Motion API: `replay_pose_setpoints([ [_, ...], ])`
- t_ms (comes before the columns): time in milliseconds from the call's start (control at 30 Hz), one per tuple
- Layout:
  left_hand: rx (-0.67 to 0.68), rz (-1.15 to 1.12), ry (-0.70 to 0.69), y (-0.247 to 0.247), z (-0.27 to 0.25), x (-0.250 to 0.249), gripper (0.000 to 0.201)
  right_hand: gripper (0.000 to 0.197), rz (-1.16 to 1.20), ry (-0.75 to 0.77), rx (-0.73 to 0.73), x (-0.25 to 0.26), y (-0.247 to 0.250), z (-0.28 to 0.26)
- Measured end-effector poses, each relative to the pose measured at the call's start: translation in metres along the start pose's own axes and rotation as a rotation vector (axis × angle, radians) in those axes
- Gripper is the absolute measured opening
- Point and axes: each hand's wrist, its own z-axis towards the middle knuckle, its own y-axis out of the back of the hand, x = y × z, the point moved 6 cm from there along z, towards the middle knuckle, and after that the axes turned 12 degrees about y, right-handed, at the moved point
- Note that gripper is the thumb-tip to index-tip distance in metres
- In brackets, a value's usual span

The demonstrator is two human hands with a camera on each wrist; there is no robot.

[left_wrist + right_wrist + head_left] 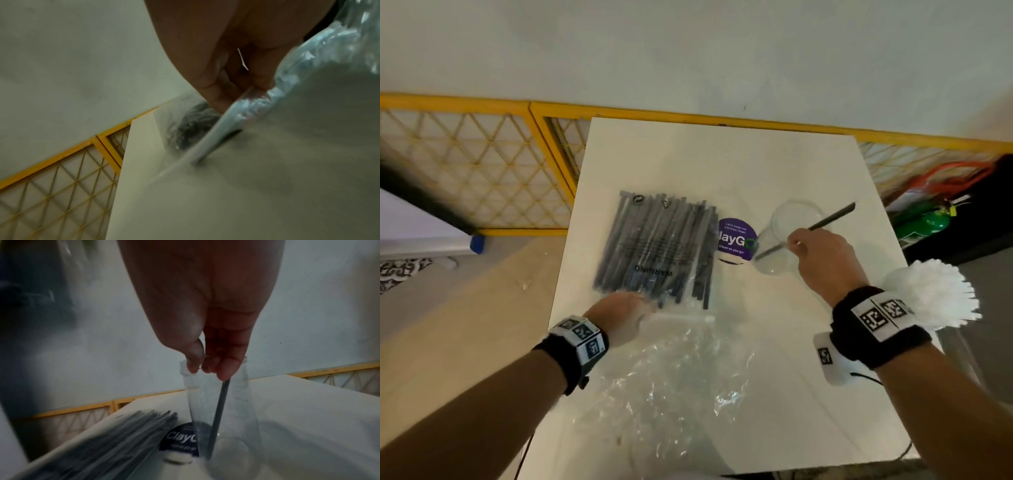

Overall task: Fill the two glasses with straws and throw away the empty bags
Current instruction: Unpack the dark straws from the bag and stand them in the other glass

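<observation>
Filling is under way: right hand (822, 255) pinches one thin black plastic straw (832, 215), its lower end inside the clear empty glass (787, 236) beneath it; left hand (625, 313) pinches the clear plastic bag of black straws (657, 246) at its near edge. Next, probably, release and fetch another.

Gleaming on the smooth, matt white tabletop (774, 164): a clear glossy plastic bag (654, 240) of matt black straws, a crinkled shiny empty bag (671, 370), a transparent smooth glass (779, 240). Lying glossy beside it: a purple printed sticker (736, 240). Showing behind: yellow painted metal mesh fencing (482, 164).
</observation>
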Motion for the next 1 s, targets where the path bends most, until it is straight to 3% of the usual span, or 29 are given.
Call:
replay_pose_setpoints([
  [167,0.040,-0.051,0.054,0.028,-0.007,-0.010,0.028,0.017,0.049,0.004,-0.026,0.011,-0.009,-0.052],
  [300,-0.034,-0.174,0.093,0.062,-0.011,-0.029,0.015,0.021,0.080,0.086,-0.293,0.031,0.013,-0.069],
  [367,-0.081,-0.241,0.119,0.074,-0.013,-0.036,0.010,0.007,0.109,0.216,-0.391,0.067,0.023,-0.075],
  [433,-0.127,-0.310,0.149,0.082,-0.013,-0.041,0.008,0.025,0.217,0.244,-0.209,0.101,0.007,-0.073],
  [500,-0.170,-0.357,0.155,0.088,-0.015,-0.046,0.016,0.047,0.420,0.076,0.122,0.121,-0.025,-0.065],
  [533,-0.181,-0.370,0.139,0.089,-0.017,-0.050,0.022,0.052,0.616,-0.068,0.205,0.125,-0.039,-0.061],
  [600,-0.194,-0.338,0.089,0.090,-0.023,-0.058,0.027,0.051,1.035,-0.367,0.176,0.126,-0.058,-0.056],
  [733,-0.178,-0.249,0.059,0.086,-0.037,-0.063,0.023,0.039,1.322,-0.635,-0.039,0.108,-0.072,-0.052],
  [867,-0.130,-0.218,0.039,0.090,-0.043,-0.063,0.019,0.045,1.443,-0.655,-0.232,0.089,-0.069,-0.051],
  [933,-0.173,-0.242,0.017,0.102,-0.045,-0.061,0.017,0.037,1.395,-0.532,-0.199,0.086,-0.062,-0.050],
  [1000,-0.226,-0.243,0.032,0.120,-0.046,-0.055,0.015,0.019,1.184,-0.362,-0.181,0.082,-0.050,-0.048],
])
